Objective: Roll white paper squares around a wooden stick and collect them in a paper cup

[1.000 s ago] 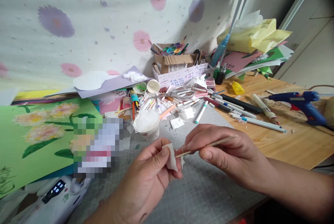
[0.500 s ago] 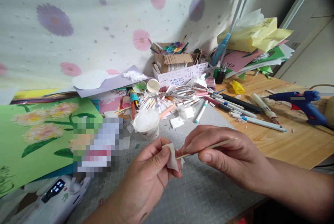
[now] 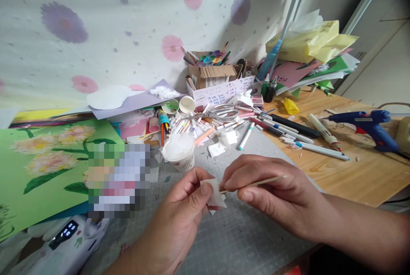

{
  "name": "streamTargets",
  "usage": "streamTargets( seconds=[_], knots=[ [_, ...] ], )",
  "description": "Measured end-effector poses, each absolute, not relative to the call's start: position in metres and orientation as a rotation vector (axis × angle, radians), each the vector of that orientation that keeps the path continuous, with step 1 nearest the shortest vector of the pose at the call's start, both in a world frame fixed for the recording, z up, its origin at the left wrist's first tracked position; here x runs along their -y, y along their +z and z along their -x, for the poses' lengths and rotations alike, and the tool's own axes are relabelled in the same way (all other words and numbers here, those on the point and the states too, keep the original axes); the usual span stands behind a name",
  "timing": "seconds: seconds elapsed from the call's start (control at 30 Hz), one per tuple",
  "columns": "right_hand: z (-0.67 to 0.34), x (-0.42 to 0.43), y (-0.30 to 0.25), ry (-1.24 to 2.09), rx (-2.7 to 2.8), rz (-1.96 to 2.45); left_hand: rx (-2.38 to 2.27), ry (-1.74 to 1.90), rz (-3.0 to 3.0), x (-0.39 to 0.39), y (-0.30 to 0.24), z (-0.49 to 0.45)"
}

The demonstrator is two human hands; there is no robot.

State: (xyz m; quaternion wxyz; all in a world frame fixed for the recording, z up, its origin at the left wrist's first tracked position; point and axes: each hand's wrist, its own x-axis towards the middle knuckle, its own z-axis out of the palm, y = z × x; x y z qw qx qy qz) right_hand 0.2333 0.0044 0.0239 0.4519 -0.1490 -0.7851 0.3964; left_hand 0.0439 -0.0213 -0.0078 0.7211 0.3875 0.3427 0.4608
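Observation:
Between the thumb and fingers of my left hand [image 3: 188, 206] is pinched a small piece of thin white paper [image 3: 217, 194]. My right hand [image 3: 269, 194] grips a thin wooden stick [image 3: 264, 182], held slanting with its lower end down to the left. That end reaches the paper's right edge; its tip is partly hidden by the paper and my fingers. Just behind my hands stands a paper cup [image 3: 179, 151] with something white filling its top. Small white paper squares [image 3: 221, 144] lie on the grey cutting mat [image 3: 243, 241] beyond my fingers.
Scissors [image 3: 224, 112] and many markers crowd the back of the mat. A green sheet with paper flowers [image 3: 51, 159] lies left. A white device with a display [image 3: 73, 241] sits at lower left. A blue glue gun [image 3: 368, 123] rests on the wooden table at right.
The paper in my left hand has turned to show more of its face. My right hand and the stick have shifted slightly left.

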Motion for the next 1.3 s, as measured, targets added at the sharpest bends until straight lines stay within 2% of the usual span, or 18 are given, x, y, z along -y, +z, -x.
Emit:
streamTargets(
  seconds=[0.13,0.27,0.47,0.83,1.3],
  knots=[
    [-0.233,-0.004,0.024,0.926,1.947,0.404,-0.939,1.049,-1.037,0.021,-0.008,-0.041],
    [-0.234,-0.005,0.024,0.871,1.956,0.445,-1.18,1.25,-1.285,0.022,-0.006,-0.033],
    [-0.232,-0.005,0.023,0.88,2.018,0.452,-1.207,1.021,-1.619,0.026,0.005,-0.033],
    [-0.232,-0.006,0.018,0.9,2.028,0.483,-1.323,0.962,-1.438,0.022,0.011,-0.043],
    [-0.234,-0.015,0.007,1.312,1.626,0.55,-1.1,0.97,-1.178,0.018,-0.007,-0.034]
  ],
)
